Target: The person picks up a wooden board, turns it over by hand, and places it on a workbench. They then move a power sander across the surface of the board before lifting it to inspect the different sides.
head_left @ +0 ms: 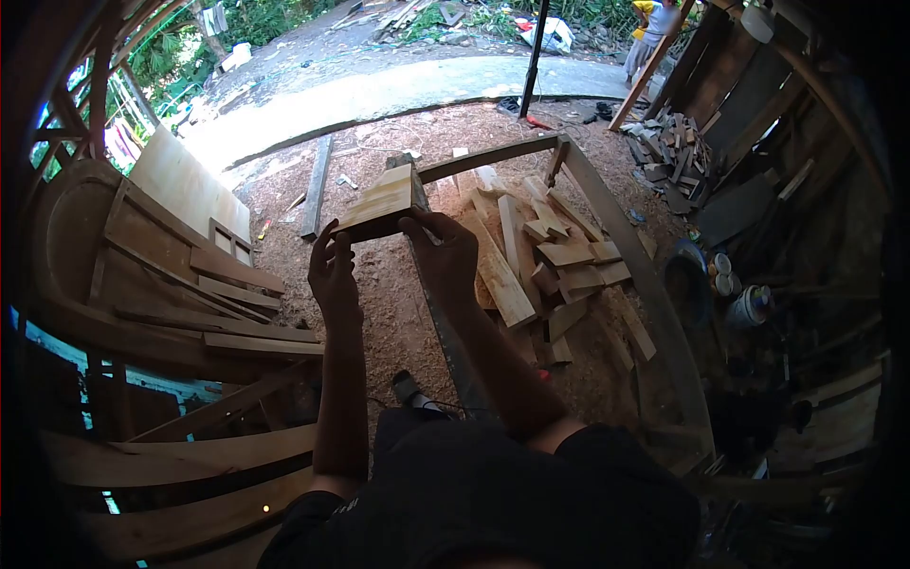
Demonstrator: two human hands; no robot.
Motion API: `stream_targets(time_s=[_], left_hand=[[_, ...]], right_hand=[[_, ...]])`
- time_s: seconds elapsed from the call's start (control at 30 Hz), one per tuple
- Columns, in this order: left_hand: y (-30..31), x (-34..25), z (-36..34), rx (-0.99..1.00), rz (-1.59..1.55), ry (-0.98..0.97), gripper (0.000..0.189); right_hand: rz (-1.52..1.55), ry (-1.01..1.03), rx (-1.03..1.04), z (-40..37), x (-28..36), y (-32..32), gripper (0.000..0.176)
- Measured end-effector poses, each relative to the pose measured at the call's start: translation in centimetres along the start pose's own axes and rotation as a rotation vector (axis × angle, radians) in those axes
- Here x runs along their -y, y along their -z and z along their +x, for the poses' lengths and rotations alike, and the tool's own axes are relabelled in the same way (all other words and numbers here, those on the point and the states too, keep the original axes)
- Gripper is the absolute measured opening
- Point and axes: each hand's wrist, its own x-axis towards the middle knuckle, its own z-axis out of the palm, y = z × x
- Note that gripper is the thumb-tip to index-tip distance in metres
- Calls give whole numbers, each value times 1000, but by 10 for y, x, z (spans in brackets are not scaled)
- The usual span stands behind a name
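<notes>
A short, pale wooden board (381,201) is held up in front of me, its near edge in shadow. My left hand (334,275) grips its left near corner, with fingers under and along the edge. At the right near corner, my right hand (444,251) pinches the same board between thumb and fingers. Below and to the right of the board lies a heap of cut wood pieces (507,275) inside a wooden frame (621,223). Parts of the fingers are hidden behind the board.
Curved wooden panels (142,247) and planks lean on the left. Shavings (389,313) cover the ground. Scrap wood (675,152) is piled at the back right, near several paint cans (749,305). A person (648,43) stands far off beyond a concrete strip (417,90).
</notes>
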Motion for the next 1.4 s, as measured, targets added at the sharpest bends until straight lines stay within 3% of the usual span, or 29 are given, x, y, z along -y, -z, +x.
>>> stream_targets(time_s=[0.87,1.1,1.27,1.4], left_hand=[[10,3,-4,-29,38,-19,38],[11,13,-11,97,133,-39,37],[-1,27,-29,233,35,-70,37],[-7,43,-42,286,94,-129,46]], right_hand=[[63,51,51,0,2,-7,27],[-5,-56,33,-21,1,19,23],[203,-237,-54,-41,-16,33,40],[27,-197,-25,-52,-31,46,48]])
